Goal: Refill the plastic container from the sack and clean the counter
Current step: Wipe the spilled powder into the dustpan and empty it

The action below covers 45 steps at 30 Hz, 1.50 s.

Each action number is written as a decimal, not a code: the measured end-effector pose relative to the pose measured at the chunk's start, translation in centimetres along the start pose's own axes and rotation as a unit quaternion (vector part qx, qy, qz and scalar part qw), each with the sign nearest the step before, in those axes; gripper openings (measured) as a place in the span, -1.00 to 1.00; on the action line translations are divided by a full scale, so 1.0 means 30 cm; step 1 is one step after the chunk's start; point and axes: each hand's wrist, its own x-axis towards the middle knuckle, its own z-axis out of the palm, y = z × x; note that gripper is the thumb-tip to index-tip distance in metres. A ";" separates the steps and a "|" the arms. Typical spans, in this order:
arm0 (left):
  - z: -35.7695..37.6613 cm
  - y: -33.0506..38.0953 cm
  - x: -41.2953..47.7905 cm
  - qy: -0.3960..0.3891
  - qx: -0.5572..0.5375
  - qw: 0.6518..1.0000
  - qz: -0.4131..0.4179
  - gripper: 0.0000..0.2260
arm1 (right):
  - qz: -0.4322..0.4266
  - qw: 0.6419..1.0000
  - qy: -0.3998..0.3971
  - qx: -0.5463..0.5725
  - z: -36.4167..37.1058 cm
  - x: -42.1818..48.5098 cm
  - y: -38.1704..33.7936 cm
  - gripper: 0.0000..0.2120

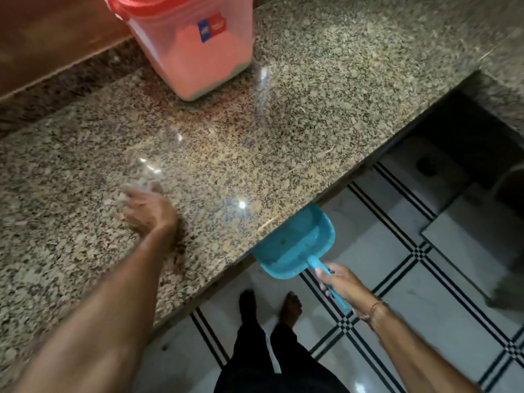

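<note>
- Gripping the dustpan by its handle, the right hand holds it just under the desk edge.
- Blurred, the left hand lies on the desk; whether its fingers are curled cannot be told.
- Far back on the desk stands the red-lidded plastic container.

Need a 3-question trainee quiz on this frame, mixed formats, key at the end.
1. True or false: the right hand grips the dustpan by its handle.
2. Where is the dustpan's open mouth? A) resting on the floor B) held at the edge of the counter C) lying flat on the countertop
3. Fill in: the plastic container has a lid coloured ____.

Key: 1 true; 2 B; 3 red.
</note>
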 end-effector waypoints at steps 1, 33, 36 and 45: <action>0.030 0.033 -0.071 -0.013 -0.024 0.998 0.059 -0.50 | 0.006 1.000 0.003 0.000 -0.006 0.005 0.000 -0.77; 0.265 0.673 0.173 -0.090 -0.051 0.975 0.197 -0.58 | 0.010 0.987 0.113 0.113 -0.054 -0.003 -0.088 -0.88; 0.324 0.718 -0.060 -0.104 -0.080 0.915 0.382 -0.61 | 0.021 0.986 0.121 0.111 -0.074 0.001 -0.075 -0.89; 0.287 0.823 -0.299 -0.207 -0.145 0.796 0.550 -0.80 | 0.001 0.987 0.119 0.105 -0.170 0.045 -0.109 -0.83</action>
